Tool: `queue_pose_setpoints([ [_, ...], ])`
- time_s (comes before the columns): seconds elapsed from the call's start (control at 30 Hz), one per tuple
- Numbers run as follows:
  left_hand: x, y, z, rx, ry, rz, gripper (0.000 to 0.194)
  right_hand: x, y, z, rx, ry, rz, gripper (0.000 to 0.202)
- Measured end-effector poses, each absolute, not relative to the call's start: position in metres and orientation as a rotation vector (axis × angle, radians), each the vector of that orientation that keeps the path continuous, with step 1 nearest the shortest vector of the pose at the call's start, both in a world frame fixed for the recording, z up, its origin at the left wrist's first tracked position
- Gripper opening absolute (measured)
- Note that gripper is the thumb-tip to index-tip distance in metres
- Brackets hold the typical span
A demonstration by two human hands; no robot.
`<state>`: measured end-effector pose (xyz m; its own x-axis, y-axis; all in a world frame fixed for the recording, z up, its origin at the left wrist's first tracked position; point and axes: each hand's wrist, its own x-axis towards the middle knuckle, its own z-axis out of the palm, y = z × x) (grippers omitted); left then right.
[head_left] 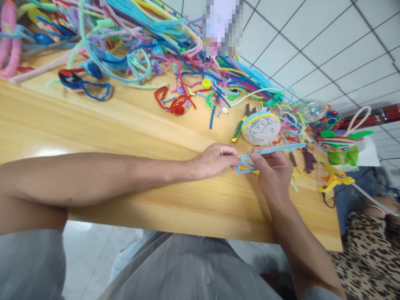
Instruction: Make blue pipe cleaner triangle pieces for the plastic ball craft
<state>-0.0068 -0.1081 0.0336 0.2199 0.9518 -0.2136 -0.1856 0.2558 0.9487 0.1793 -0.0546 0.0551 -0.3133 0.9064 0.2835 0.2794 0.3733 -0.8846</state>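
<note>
A light blue pipe cleaner (281, 148), bent into angled loops at its left end, is held between both hands above the wooden table. My right hand (275, 171) pinches it between thumb and fingers, and its straight end sticks out to the right. My left hand (217, 160) has its fingertips closed on the bent left end. A bit of yellow shows under the blue strand by my right fingers; what it belongs to is hidden. Just beyond the hands sits a round, clear speckled ball (261, 129) with blue and yellow bands, beside green-handled pliers (240, 125).
Tangled colourful pipe cleaners (150, 25) cover the table's far side. Red bent pieces (175, 102) and a blue loop shape (93, 89) lie nearer. A yellow glue gun (336, 177) rests at the right edge. A person in leopard print (371, 237) sits at the right.
</note>
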Motion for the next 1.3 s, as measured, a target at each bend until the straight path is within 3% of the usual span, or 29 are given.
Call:
queue_pose_setpoints([
  [0.2,-0.004,-0.103,0.041,0.724,0.972,1.065,0.015,0.190,-0.066,0.047,-0.780,-2.077,0.490,0.007],
  [0.33,-0.003,-0.101,0.040,0.660,0.965,1.063,0.014,0.200,-0.065,0.043,-0.555,-2.317,0.137,0.023],
  [0.47,-0.004,-0.101,0.039,0.637,0.922,1.078,0.013,0.206,-0.062,0.040,-0.532,-2.355,-0.063,0.025],
  [1.3,-0.007,-0.102,0.037,0.768,0.918,1.042,0.020,0.211,-0.064,0.034,-0.546,-2.369,-0.022,0.021],
])
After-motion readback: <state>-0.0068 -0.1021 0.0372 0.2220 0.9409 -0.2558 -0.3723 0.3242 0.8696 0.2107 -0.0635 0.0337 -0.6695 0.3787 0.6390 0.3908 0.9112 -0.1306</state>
